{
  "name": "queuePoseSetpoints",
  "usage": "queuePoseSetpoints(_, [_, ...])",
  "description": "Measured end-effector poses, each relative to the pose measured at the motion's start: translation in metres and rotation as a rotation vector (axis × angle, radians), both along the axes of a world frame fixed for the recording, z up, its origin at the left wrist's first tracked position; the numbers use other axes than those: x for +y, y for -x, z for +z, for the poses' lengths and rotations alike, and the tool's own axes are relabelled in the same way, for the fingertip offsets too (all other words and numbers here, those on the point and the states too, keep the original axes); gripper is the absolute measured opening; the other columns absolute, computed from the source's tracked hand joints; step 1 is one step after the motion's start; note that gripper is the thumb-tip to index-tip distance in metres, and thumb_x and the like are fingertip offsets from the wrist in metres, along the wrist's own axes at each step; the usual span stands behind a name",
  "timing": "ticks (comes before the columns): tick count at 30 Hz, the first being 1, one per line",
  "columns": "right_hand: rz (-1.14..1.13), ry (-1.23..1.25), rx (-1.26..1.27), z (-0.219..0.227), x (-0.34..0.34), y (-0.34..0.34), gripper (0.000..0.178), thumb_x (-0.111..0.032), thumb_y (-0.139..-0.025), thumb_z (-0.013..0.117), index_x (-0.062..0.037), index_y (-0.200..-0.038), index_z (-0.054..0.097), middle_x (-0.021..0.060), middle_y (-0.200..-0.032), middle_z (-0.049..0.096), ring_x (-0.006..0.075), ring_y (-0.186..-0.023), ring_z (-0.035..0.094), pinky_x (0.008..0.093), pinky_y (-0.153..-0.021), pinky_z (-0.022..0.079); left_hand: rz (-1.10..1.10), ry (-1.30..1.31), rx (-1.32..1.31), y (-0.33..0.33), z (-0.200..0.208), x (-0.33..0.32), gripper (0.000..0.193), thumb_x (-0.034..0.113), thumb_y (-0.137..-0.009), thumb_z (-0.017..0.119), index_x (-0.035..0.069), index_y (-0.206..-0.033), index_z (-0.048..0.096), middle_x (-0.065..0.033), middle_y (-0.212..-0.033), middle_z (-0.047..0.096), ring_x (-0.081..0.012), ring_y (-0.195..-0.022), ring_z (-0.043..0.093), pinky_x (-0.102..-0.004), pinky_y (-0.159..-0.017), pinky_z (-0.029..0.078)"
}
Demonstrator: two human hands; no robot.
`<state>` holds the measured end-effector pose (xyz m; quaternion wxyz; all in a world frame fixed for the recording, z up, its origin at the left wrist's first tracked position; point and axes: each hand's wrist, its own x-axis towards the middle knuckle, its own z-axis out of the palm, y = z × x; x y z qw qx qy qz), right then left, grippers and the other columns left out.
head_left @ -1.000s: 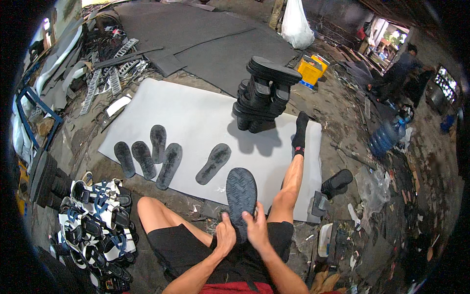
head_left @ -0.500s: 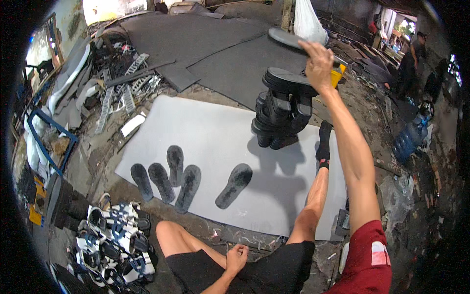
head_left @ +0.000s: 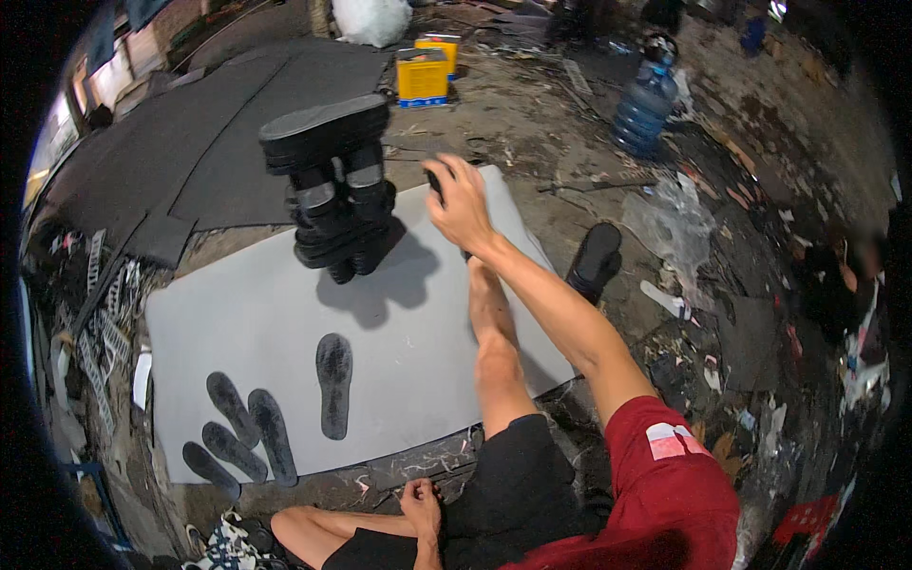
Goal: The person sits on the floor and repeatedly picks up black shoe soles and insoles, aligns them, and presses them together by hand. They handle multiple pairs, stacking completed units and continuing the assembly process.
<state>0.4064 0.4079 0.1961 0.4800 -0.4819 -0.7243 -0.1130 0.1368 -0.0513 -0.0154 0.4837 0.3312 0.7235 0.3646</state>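
Observation:
My right hand (head_left: 461,204) is raised, its fingers curved and apart, just right of the tall stack of black footwear soles (head_left: 328,133). No sole shows in it. A dark shape behind its fingers looks like the toe of my sock, with most of that foot hidden by the hand. My left hand (head_left: 421,505) rests by my lap with its fingers curled in; whether anything is inside is hidden. Left of the stack's shadow a single dark insole (head_left: 334,385) lies on the light grey sheet (head_left: 408,361). Several more insoles (head_left: 273,437) lie at the sheet's near left corner.
Black sheets (head_left: 237,133) cover the far left ground. Yellow tins (head_left: 423,76) stand beyond the stack, with a blue water bottle (head_left: 646,109) to the right. A black slipper (head_left: 597,258) lies beside the sheet. Strappy sandals (head_left: 233,546) are heaped at lower left.
My right hand has let go of the flat sole it held above the stack and come down to the stack's right. The view has swung right; my left hand stays by my lap.

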Motion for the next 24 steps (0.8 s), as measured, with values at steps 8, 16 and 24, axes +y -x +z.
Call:
queuePoseSetpoints(8, [-1.273,0.648,1.15,-0.195,-0.145,-0.35,0.095,-0.052,-0.094,0.076,0.0034,-0.162,0.037,0.0323,-0.161,0.047,0.0464,-0.148,0.05,0.0522,-0.123,0.042,-0.157,-0.101,0.289,-0.005,-0.012,0.0,0.027,0.018,-0.105,0.069,-0.008,-0.098,0.072,-0.0089,-0.08,0.072,-0.0138,-0.073,0.062,-0.0326,-0.068,0.053])
queuePoseSetpoints(16, [-0.66,0.915,1.357,-0.224,-0.121,-0.328,0.125,-0.065,-0.078,0.086,0.0181,-0.159,0.038,0.0326,-0.167,0.043,0.0418,-0.156,0.044,0.0479,-0.125,0.037,-0.148,-0.113,0.432,-0.004,-0.008,-0.002,0.024,0.016,-0.1,0.069,-0.007,-0.099,0.075,-0.0114,-0.075,0.07,-0.0172,-0.069,0.061,-0.0354,-0.069,0.053])
queuePoseSetpoints(24, [-0.247,0.603,1.295,-0.142,-0.062,-0.252,0.109,-0.068,-0.08,0.084,0.0084,-0.151,0.053,0.0255,-0.154,0.058,0.0389,-0.14,0.058,0.0531,-0.115,0.048,-0.085,-0.125,0.284,0.008,-0.033,-0.005,0.028,0.022,-0.1,0.073,-0.006,-0.1,0.076,-0.0089,-0.077,0.07,-0.0164,-0.072,0.062,-0.0362,-0.071,0.052])
